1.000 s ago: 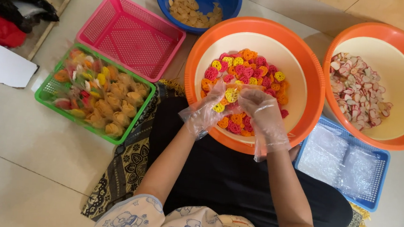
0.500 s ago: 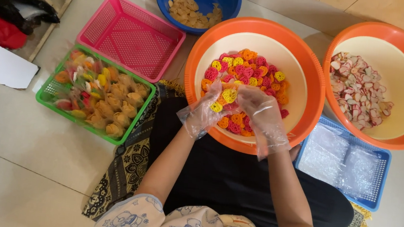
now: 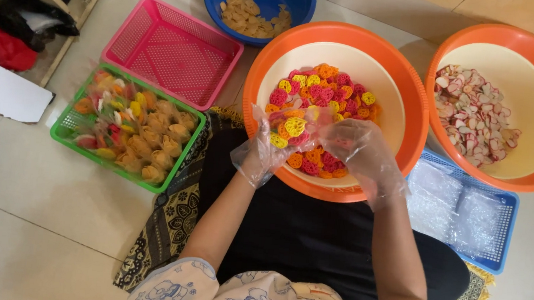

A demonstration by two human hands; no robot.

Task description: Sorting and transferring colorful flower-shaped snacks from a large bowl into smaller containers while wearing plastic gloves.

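Gloved hands gather coloured crackers [image 3: 322, 103] over the near orange bowl [image 3: 412, 111].

The step in hand looks like scooping a portion: both hands, in loose clear plastic gloves, meet above the bowl's near rim. The left hand [image 3: 274, 145] has its fingers [image 3: 294, 128] curled narrowly around a few yellow and orange crackers; the right hand [image 3: 357, 150] is cupped just beside it, fingers bent, touching the same small clump, though the glove blurs how tightly. The rest of the crackers lie in the bowl just beyond the fingers. Left of the hands sits a green basket [image 3: 63, 127] of filled packets, beyond it a pink basket [image 3: 179, 52]; right of the hands, a blue basket [image 3: 506, 209] holds clear bags. The next move likely calls for a bag held open.
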